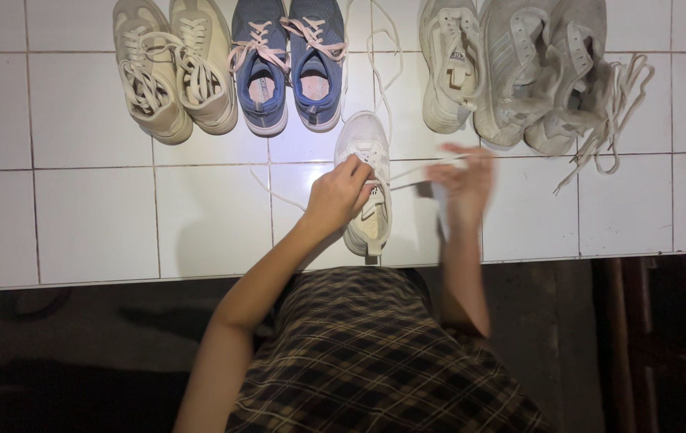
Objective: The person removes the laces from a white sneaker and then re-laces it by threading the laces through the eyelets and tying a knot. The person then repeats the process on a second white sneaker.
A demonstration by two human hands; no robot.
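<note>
White tiled floor, shoes ranked along the far edge: beige pair and blue pair laced; the grey-white sneakers lie with laces loose. The white sneaker stands apart, nearer the person — lacing looks part done. Left hand pinches its lace at the eyelets; right hand, blurred, draws the lace taut — grip closed, apparently.

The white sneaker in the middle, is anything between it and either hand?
Nothing visible. The left hand already rests on the white sneaker at its laces, and the right hand, blurred, holds the white lace stretched from the shoe. The other shoes sit farther back on the tiled surface.
</note>
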